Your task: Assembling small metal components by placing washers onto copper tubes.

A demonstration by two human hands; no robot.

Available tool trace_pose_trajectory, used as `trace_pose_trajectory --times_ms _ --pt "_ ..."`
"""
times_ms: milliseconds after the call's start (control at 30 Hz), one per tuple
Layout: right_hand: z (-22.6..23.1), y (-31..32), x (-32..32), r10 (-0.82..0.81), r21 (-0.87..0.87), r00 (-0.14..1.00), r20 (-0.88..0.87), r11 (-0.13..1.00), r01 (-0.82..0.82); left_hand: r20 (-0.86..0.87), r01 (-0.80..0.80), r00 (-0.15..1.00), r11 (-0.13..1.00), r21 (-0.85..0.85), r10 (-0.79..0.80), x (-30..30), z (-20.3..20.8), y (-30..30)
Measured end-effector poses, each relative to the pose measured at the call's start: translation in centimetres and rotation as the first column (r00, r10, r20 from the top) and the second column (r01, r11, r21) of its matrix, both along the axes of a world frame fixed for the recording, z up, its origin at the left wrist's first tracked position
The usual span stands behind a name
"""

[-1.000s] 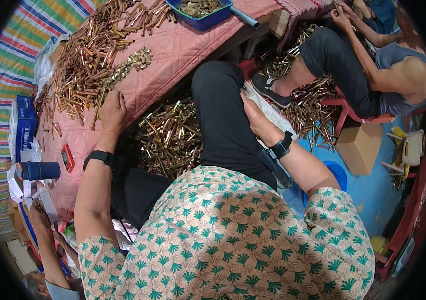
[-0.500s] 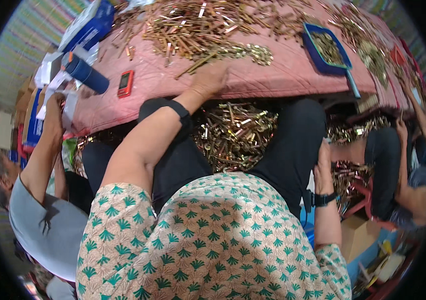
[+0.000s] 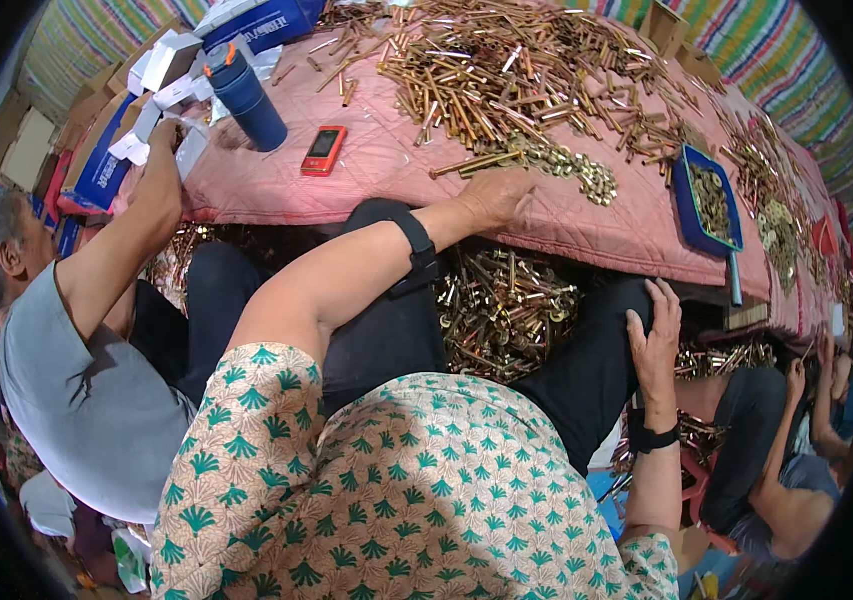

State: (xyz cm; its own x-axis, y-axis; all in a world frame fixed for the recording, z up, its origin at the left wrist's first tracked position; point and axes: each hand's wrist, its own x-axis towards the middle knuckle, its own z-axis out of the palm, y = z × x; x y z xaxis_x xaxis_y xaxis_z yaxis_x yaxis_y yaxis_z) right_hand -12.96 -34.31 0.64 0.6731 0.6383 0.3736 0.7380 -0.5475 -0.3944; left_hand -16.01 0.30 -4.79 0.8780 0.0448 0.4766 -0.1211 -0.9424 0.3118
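My left hand point(image 3: 499, 197) is at the near edge of the table, back up, fingers curled and pressed together. What they hold, if anything, is hidden beneath them. Just beyond it lie a few long brass-coloured bolts point(image 3: 476, 163). A patch of small round washers or nuts point(image 3: 571, 170) spreads to the right of its fingertips. Behind these rises a large heap of copper-coloured bolts or sleeves point(image 3: 506, 85). My right hand point(image 3: 658, 335) rests on my right knee, fingers stretched and apart, holding nothing. More metal pieces point(image 3: 506, 310) fill the space between my legs, below the table.
A pink quilted cloth point(image 3: 366, 190) covers the table. On it are a red device point(image 3: 323, 150), a blue bottle point(image 3: 246, 97) and a blue scoop point(image 3: 693, 205) of small metal parts. At left a person in grey point(image 3: 86, 390) reaches toward white boxes point(image 3: 171, 62); others sit at right point(image 3: 776, 470).
The view has shifted, so the table appears further right. My right hand has gone from the side of my thigh onto the knee. My left hand stays by the long bolts.
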Motion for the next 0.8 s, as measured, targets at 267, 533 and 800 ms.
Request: trace_pose_trajectory --times_ms 267,533,800 --pt "-0.9 1.2 0.0 0.008 0.041 1.000 -0.005 0.999 -0.008 0.133 -0.484 0.829 0.817 -0.312 0.542 -2.7 3.9 8.8" --pt "-1.1 1.4 0.2 -0.010 0.075 1.000 -0.008 0.997 0.010 -0.363 -0.547 0.817 0.402 -0.734 0.449 -0.3 2.7 16.0" --pt "-0.9 1.2 -0.3 -0.010 0.102 0.998 -0.058 0.995 0.015 -0.505 -0.811 0.510 0.195 -0.551 0.696 4.8 2.4 17.2"
